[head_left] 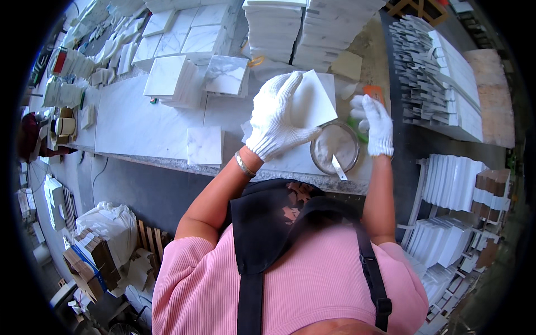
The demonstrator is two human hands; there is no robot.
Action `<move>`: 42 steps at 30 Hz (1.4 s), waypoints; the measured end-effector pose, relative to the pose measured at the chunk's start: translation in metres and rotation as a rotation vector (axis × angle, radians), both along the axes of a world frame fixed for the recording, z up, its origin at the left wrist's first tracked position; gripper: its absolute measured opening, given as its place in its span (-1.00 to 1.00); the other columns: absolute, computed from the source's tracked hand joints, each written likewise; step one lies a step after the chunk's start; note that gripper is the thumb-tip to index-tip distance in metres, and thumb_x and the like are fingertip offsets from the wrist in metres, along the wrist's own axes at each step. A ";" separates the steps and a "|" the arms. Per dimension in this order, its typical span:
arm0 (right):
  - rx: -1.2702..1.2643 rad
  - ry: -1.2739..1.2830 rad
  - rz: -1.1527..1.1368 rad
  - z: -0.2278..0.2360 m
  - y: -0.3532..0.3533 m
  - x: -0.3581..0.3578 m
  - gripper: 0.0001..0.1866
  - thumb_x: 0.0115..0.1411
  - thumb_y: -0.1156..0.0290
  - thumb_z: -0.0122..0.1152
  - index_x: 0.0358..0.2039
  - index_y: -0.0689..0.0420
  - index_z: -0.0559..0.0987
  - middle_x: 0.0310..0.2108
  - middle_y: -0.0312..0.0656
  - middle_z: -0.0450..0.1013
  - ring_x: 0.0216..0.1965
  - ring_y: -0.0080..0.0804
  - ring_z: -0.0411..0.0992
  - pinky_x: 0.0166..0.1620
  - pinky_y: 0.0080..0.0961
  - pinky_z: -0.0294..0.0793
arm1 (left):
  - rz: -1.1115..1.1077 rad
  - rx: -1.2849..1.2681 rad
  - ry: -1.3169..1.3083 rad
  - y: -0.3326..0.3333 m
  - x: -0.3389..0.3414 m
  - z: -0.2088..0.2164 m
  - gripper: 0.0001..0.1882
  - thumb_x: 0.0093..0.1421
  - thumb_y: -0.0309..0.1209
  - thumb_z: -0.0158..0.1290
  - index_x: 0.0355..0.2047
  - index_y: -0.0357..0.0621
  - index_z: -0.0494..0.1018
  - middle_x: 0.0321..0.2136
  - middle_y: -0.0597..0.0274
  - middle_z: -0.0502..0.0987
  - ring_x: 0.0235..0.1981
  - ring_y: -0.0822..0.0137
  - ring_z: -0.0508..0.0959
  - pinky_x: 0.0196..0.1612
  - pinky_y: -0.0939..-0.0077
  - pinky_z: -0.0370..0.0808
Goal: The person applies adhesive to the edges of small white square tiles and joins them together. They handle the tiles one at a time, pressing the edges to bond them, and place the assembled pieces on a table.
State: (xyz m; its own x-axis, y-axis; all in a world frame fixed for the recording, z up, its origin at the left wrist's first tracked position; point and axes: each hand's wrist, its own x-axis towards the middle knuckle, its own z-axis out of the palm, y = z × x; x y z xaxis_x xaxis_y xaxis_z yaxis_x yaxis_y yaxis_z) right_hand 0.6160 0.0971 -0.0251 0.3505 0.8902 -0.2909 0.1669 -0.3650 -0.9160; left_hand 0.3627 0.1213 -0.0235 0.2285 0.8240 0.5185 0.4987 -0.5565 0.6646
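My left hand (274,117), in a white knit glove, grips a square white stone tile (315,103) between thumb and fingers, tilted above the table. Just below the tile sits a round bowl (353,162) of white paste, with a small flat scraper (338,167) leaning in it. To the bowl's right is my right hand (375,123), also gloved, raised with its fingers loosely bent and apart; no object shows in it. Beside its fingers lie an orange item (374,93) and something round and green (357,124), partly hidden by the hand.
The marble-topped table (145,123) carries tile stacks (167,78) and a grey-veined tile stack (226,73). A single tile (204,145) lies near the front edge. Tall tile piles (273,30) stand at the back. On the right are stacked strips (419,72) and more tiles (452,181).
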 end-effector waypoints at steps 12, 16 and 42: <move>0.066 0.334 -0.029 0.028 -0.029 -0.065 -0.79 0.20 0.47 0.26 -0.16 0.25 0.62 -0.23 -0.33 0.56 -0.21 -0.66 0.44 -0.09 -0.71 0.40 | 0.003 -0.011 0.036 -0.016 0.005 0.006 0.13 -0.35 -0.08 0.47 0.22 -0.26 0.21 0.09 -0.06 0.38 0.11 0.02 0.40 0.11 0.17 0.37; 0.096 0.237 0.103 0.014 -0.033 -0.052 -0.78 0.19 0.40 0.28 -0.19 0.24 0.64 -0.35 -0.33 0.57 -0.37 -0.74 0.45 -0.37 -0.77 0.39 | -0.188 -0.614 -0.228 -0.014 -0.016 0.016 -0.09 -0.17 -0.17 0.43 0.15 -0.30 0.30 -0.01 0.02 0.50 -0.02 0.29 0.51 -0.01 0.40 0.47; 0.110 0.446 -0.066 0.035 -0.062 -0.060 -0.73 0.31 0.37 0.11 -0.06 0.24 0.58 -0.16 -0.21 0.57 -0.27 -0.59 0.52 -0.32 -0.73 0.47 | -0.333 -1.201 -0.869 -0.015 -0.027 0.005 -0.65 0.19 -0.33 0.19 -0.10 -0.27 0.45 -0.37 0.27 0.55 -0.49 0.52 0.52 -0.53 0.64 0.42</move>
State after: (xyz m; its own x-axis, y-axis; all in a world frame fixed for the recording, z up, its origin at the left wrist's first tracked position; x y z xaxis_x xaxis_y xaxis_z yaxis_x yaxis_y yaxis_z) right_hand 0.5559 0.0354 0.0098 0.2701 0.9041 -0.3311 -0.2724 -0.2580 -0.9269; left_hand 0.3356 0.1061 -0.0181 0.4700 0.8169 -0.3345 -0.3095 0.5074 0.8043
